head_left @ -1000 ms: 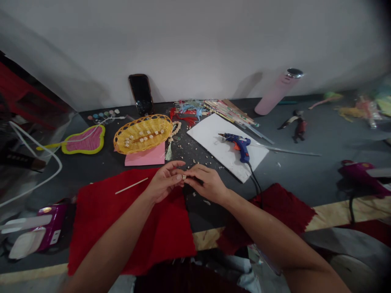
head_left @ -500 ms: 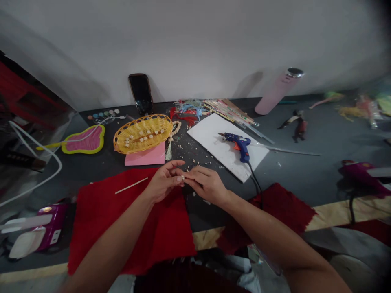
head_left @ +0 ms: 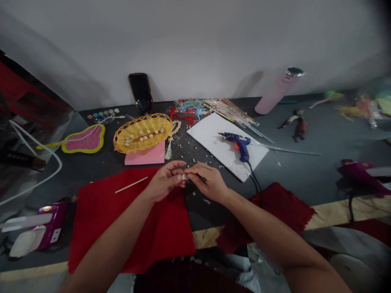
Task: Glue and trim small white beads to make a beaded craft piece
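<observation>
My left hand [head_left: 166,181] is closed in a pinch on a small cream beaded piece [head_left: 183,177], held above the edge of the red cloth [head_left: 131,228]. My right hand [head_left: 207,181] has its fingers pinched together right beside the piece; whatever lies between those fingertips is too small to make out. Behind the hands, loose pale beads [head_left: 207,156] are scattered on the dark table. A yellow wicker basket [head_left: 166,124] holds several similar small pieces. On the red cloth lies a thin wooden stick [head_left: 131,185].
A blue glue gun [head_left: 241,144] rests on a white board [head_left: 210,126], its cord trailing forward. A phone [head_left: 141,93] and a pink bottle [head_left: 277,91] stand by the wall. A pink-yellow mirror-shaped item [head_left: 84,139] and a purple device [head_left: 55,224] are at left.
My right fingertips have shifted slightly up and away from the beaded piece, which now shows more clearly. My left hand has barely moved.
</observation>
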Motion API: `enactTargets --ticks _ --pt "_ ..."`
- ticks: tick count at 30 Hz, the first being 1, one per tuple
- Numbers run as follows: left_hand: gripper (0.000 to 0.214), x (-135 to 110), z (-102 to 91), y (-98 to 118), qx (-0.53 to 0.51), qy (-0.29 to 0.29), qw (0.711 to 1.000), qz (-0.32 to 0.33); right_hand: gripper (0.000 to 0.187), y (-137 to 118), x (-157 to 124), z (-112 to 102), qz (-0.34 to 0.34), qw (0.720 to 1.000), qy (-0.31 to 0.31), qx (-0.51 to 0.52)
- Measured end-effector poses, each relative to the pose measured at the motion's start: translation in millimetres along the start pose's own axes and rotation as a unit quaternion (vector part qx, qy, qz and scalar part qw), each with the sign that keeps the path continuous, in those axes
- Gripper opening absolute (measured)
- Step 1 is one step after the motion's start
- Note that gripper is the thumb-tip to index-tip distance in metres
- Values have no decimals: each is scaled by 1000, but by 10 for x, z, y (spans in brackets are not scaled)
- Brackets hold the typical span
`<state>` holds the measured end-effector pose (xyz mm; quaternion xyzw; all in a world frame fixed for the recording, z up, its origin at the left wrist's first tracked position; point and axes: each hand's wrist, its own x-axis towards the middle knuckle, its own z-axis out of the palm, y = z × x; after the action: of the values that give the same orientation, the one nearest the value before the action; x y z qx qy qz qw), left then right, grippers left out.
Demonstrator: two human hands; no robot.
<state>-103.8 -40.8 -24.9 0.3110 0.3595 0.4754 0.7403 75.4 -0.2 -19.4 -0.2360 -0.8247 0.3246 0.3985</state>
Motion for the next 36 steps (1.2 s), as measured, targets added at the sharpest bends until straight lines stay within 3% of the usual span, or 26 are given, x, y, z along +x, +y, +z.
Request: enactTargets --ticks 12,27,31,36 --pt "42 -5 28 15 12 -5 1000 -19 12 58 -16 -36 -55 992 -65 -91" --pt "36 -13 12 3 7 -30 999 -30 14 12 -3 -1 -46 975 -100 -193" --pt "36 -17 22 9 -2 -34 999 -30 13 18 -18 6 -20 980 -98 -173" --pt "35 -25 25 28 -17 -35 999 -27 12 4 -3 -18 1 995 -45 -87"
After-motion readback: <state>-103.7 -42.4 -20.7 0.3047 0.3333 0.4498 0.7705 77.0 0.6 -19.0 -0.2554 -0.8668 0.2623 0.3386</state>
